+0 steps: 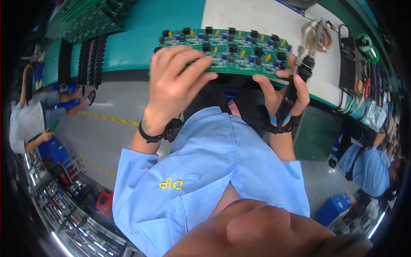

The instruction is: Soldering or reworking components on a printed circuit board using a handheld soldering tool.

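Observation:
A long green circuit board panel (239,68), carrying rows of black, yellow and purple parts, lies along the near edge of the bench. My left hand (177,81) is closed on its left end, fingers bent over the components and thumb by the near edge. At the board's right end, my right hand (278,96) grips a soldering iron (292,92) with a black handle. The iron's metal front part points away from me, up and to the right. Thumb and fingertips of that hand also come close to the board's edge; whether they touch it is unclear.
Stacked green boards (87,21) stand at the far left, near black slotted racks (90,60). To the right are a coil of wire (319,36), a black box (352,70) and a solder spool (369,49). Other people (36,115) work on both sides.

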Demonstrator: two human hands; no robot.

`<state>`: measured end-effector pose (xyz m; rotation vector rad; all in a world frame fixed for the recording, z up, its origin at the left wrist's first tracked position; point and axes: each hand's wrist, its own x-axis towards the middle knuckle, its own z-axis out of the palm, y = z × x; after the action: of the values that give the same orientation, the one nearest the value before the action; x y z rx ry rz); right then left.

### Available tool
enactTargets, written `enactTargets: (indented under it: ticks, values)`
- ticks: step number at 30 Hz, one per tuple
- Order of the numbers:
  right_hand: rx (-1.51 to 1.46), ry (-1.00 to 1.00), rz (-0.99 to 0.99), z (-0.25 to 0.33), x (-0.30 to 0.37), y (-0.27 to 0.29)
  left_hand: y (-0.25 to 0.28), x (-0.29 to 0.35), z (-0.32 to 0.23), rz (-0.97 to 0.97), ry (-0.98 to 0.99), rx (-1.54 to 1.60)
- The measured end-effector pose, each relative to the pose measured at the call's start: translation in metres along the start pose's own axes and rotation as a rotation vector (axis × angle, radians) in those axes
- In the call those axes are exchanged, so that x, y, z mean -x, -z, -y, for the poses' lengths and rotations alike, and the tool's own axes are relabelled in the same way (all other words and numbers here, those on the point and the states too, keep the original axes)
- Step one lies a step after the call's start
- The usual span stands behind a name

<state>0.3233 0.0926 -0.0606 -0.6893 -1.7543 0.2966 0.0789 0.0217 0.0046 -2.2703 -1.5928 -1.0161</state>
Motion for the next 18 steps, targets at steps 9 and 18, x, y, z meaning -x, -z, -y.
enactTargets:
  ticks: [9,18]
  values:
    - [-0.123,-0.074,-0.089,-0.015,0.007,0.02,-0.02,0.025,0.01,0.105,0.085,0.049]
    - [-0.003,-0.198,-0.075,-0.059,-0.026,0.035,-0.041,0.016,-0.017,0.125,0.036,0.091]
